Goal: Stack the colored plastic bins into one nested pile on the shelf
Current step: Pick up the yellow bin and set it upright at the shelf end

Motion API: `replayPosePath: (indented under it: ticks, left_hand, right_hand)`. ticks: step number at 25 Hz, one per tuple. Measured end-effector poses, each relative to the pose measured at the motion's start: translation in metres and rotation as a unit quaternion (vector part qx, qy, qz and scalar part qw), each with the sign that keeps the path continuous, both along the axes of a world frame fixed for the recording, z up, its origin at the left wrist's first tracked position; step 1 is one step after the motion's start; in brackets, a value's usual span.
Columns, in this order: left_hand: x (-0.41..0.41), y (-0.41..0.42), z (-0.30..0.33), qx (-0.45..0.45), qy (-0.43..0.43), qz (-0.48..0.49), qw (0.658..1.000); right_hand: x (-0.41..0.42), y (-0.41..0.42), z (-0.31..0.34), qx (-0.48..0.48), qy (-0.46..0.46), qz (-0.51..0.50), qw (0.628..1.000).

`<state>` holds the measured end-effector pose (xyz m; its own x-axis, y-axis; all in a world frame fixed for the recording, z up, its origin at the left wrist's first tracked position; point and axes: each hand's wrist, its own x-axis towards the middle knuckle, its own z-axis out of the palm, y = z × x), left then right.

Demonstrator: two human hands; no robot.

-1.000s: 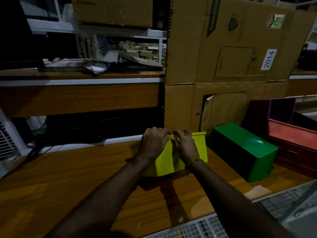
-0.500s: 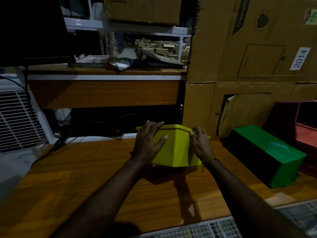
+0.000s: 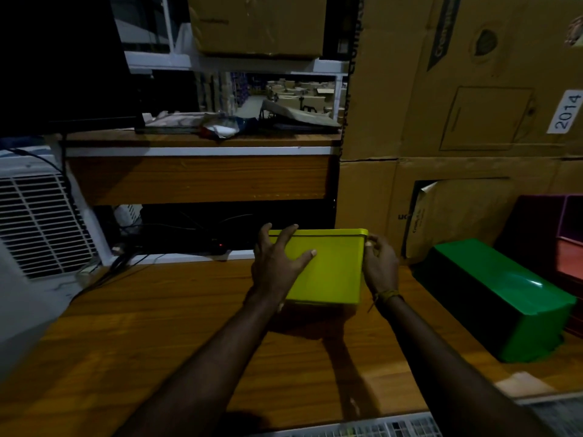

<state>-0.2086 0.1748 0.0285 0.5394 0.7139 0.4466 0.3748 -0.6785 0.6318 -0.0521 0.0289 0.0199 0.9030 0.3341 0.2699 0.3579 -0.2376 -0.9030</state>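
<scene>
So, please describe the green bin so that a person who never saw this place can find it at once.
Look at the wooden shelf surface in front of the tall cardboard boxes. To the right of the yellow bin held in both hands, the green bin lies alone on the wood, untouched. It is the only green one, with its smooth closed sides facing the camera.

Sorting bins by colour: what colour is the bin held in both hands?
Yellow bin, clearest in the head view.
</scene>
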Motion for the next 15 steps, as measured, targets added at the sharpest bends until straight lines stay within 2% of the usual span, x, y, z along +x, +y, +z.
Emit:
replayPosePath:
  ticks: [3,6,9,15]
  left_hand:
    - [0.018,-0.02,0.001,0.019,-0.017,0.049,0.998]
    - [0.03,-0.032,0.0,0.049,-0.028,0.058,0.997]
    - [0.039,-0.044,0.0,0.072,-0.044,0.071,0.994]
    - [0.054,-0.064,-0.001,-0.033,-0.087,0.113,0.989]
  right_hand:
    - [-0.01,-0.012,0.018,0.037,-0.052,0.022,0.998]
    - [-0.006,-0.029,0.011,-0.027,-0.14,0.061,0.988]
    - [0.003,-0.041,0.007,-0.075,-0.136,0.053,0.986]
    - [0.012,-0.051,0.002,-0.05,-0.118,0.025,0.991]
